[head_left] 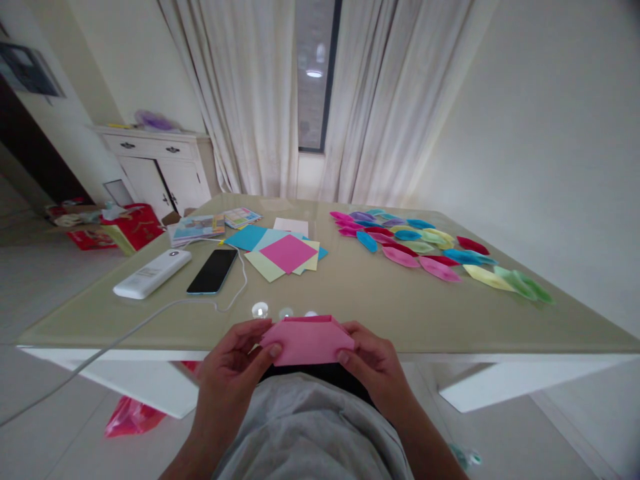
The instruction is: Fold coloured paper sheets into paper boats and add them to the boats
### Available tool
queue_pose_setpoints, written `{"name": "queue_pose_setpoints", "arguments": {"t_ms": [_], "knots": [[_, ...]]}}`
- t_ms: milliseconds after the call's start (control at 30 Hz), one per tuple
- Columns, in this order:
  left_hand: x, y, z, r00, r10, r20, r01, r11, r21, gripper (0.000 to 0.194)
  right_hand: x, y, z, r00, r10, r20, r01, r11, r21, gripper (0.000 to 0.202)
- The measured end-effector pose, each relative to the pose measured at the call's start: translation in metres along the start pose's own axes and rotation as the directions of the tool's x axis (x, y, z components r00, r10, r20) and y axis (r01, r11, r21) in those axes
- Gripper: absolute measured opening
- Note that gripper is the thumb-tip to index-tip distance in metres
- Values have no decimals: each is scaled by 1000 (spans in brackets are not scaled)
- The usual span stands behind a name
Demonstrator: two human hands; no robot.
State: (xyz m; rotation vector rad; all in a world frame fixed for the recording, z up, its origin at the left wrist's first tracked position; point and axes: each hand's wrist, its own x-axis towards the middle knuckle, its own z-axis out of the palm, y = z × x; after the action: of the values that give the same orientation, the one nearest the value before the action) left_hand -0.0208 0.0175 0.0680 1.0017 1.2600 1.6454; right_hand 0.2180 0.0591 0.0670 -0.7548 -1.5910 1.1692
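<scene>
Hands [234, 357], two, pinch one folded pink paper [311, 343], its back hidden; right, overlapping paper shapes [400, 257] defy counting.

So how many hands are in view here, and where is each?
2. The left hand holds the left end of the folded pink paper; the right hand holds its right end. Some fingertips are hidden, but both hands are plainly visible.

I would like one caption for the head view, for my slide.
Left hand and right hand hold folded pink paper before a table bearing loose coloured sheets and colourful folded pieces.
</scene>
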Motion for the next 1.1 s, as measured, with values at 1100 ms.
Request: {"name": "queue_pose_setpoints", "arguments": {"t_ms": [1100], "knots": [[-5, -13, -4, 922, 338, 188, -361, 927, 102, 3, -3, 7, 16, 994, 96, -48, -87, 984, 157, 32]]}}
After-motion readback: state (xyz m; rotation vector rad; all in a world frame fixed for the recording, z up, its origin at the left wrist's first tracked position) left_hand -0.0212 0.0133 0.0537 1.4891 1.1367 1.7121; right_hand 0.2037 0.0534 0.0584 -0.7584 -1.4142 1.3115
